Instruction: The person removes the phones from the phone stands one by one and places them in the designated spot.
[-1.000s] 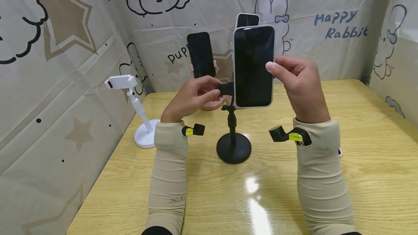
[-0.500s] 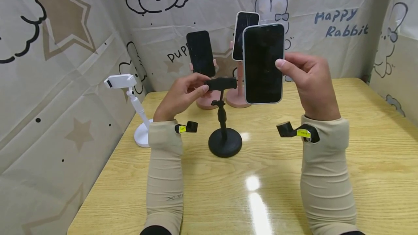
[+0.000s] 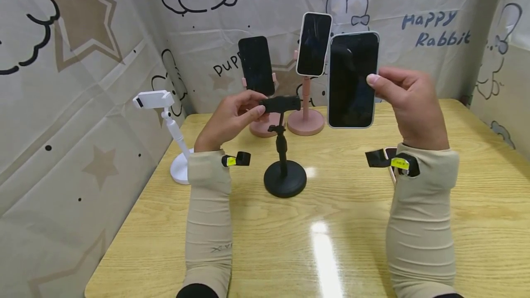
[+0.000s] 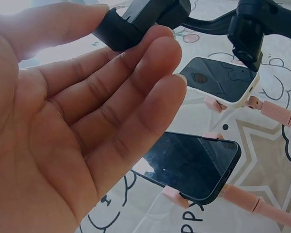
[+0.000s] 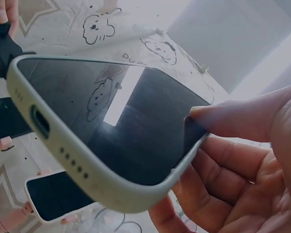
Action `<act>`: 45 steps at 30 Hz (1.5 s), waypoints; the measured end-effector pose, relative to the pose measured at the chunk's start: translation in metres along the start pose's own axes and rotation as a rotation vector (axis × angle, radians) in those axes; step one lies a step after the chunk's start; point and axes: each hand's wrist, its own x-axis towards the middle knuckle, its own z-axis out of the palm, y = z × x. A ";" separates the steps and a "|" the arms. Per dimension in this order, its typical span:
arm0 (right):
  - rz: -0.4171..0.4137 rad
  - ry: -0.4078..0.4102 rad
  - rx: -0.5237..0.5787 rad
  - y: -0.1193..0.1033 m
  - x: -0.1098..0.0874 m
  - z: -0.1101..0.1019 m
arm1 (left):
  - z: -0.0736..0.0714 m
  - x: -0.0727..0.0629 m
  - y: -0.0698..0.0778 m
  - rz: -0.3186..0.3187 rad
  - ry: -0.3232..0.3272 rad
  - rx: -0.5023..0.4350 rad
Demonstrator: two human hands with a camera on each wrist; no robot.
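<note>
My left hand (image 3: 232,118) pinches the left end of the clamp on a black phone stand (image 3: 285,179), which stands upright on the table. In the left wrist view the thumb and a finger grip the clamp's black end (image 4: 120,31); the other fingers lie loosely extended beneath. To the right of the stand, my right hand (image 3: 414,105) holds a smartphone (image 3: 353,82) in a pale case upright in the air by its right edge. Its thumb lies on the dark screen, and the fingers are behind it. The phone and the clamp are apart.
Behind the hands, two pink stands carry a black phone (image 3: 256,65) and a white-cased phone (image 3: 314,45). A white stand (image 3: 153,100) is at the left. Another object, mostly hidden by the right wrist, shows a thin edge (image 3: 390,152) on the table (image 3: 265,243).
The phone in my right hand has moved right, away from the black stand, so the clamp is uncovered. The stand and my left hand shifted slightly left, then stayed nearly still.
</note>
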 end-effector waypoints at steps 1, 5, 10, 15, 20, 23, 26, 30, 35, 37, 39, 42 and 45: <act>0.008 0.001 0.006 0.001 0.001 -0.002 | 0.000 0.000 0.000 0.001 -0.001 0.002; 0.042 0.001 0.010 0.007 0.004 -0.010 | 0.000 0.000 0.001 0.000 -0.004 0.002; 0.129 0.000 -0.052 0.018 0.010 -0.019 | 0.000 0.001 0.000 -0.003 -0.006 0.005; 0.257 0.000 -0.185 0.037 0.017 -0.030 | 0.000 0.000 0.001 -0.007 -0.008 0.008; 0.375 -0.017 -0.311 0.054 0.022 -0.040 | -0.002 0.000 0.002 -0.013 -0.011 -0.001; 0.428 -0.038 -0.402 0.064 0.024 -0.044 | -0.002 0.000 0.002 -0.014 -0.011 -0.008; 0.455 -0.064 -0.497 0.073 0.026 -0.048 | -0.002 0.000 0.002 -0.017 -0.007 -0.011; 0.476 -0.099 -0.549 0.085 0.025 -0.056 | 0.000 -0.001 0.001 -0.014 -0.006 -0.018; 0.496 -0.158 -0.527 0.099 0.028 -0.068 | 0.001 0.000 0.000 -0.002 -0.013 -0.021; 0.502 -0.192 -0.527 0.104 0.029 -0.072 | 0.001 0.000 0.000 0.001 -0.009 -0.016; 0.518 -0.226 -0.534 0.109 0.030 -0.076 | 0.000 0.000 0.001 0.004 -0.004 -0.015; 0.547 -0.264 -0.541 0.115 0.030 -0.082 | 0.001 0.001 0.000 0.004 -0.006 -0.021; 0.577 -0.311 -0.532 0.119 0.030 -0.087 | 0.000 0.001 -0.001 -0.002 -0.009 -0.032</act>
